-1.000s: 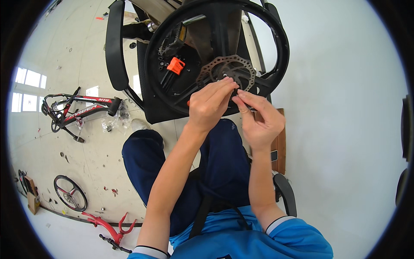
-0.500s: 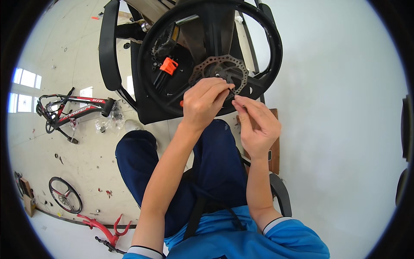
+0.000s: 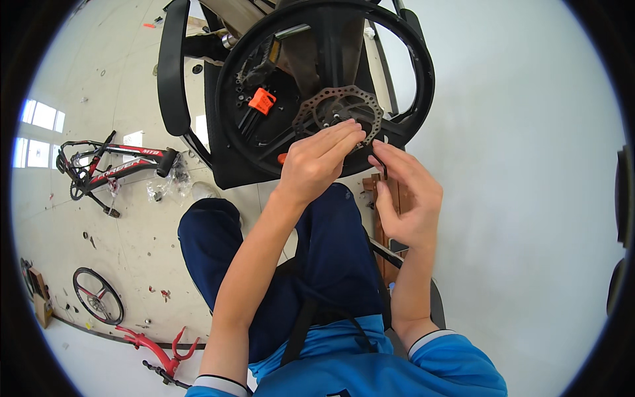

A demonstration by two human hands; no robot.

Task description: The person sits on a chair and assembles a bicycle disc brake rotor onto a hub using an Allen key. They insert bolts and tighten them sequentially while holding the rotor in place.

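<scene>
A black bicycle wheel (image 3: 426, 73) with broad spokes lies across a black office chair in front of me. Fixed at its hub is a drilled metal brake disc (image 3: 306, 114), with bolt heads showing near the centre. My left hand (image 3: 321, 159) rests over the lower part of the disc, fingers pressed together at the hub; anything under the fingertips is hidden. Just right of the disc, my right hand (image 3: 411, 195) holds a thin black hex key (image 3: 383, 169) between fingers and thumb, its short bent end near the fingertips.
On the chair seat, seen through the wheel, lie an orange-headed tool (image 3: 262, 100) and small hardware. A black-and-red bike frame (image 3: 126, 165), a spare wheel (image 3: 99, 296), a red fork (image 3: 159, 351) and scattered small parts lie on the floor at left. The chair's armrest (image 3: 173, 69) rises left of the wheel.
My right hand has drawn back down and right from the disc with the hex key, its fingers wider apart. My left fingers have shifted slightly, uncovering bolt heads at the hub.
</scene>
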